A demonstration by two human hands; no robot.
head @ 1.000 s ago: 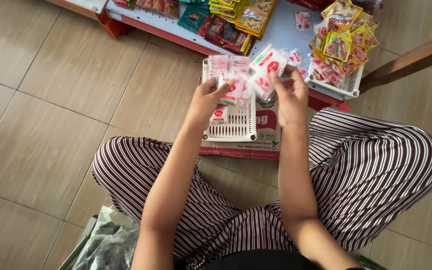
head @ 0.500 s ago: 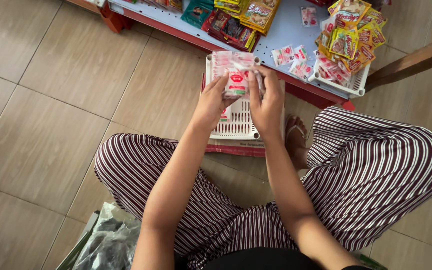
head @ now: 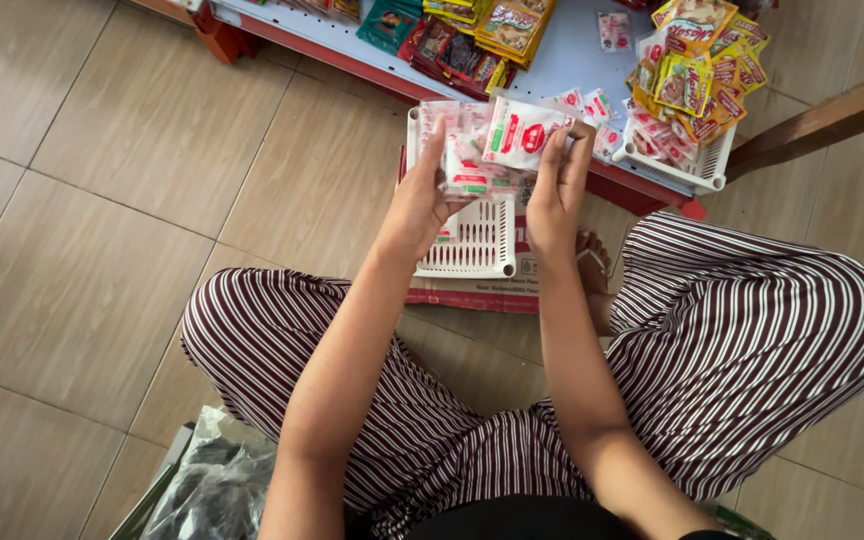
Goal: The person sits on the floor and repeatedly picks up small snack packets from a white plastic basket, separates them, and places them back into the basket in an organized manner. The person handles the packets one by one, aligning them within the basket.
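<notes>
Sachet lifted clear of the stack
The right hand (head: pixel 557 190) has raised one sachet (head: pixel 519 131) up off the stack (head: pixel 467 170) it pressed against half a second ago

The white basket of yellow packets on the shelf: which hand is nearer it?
Right. The right hand is just left of the white basket; the left hand is farther left.

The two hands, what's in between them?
In the head view, small white-and-red packets sit between the left hand and right hand, over a white basket.
</notes>
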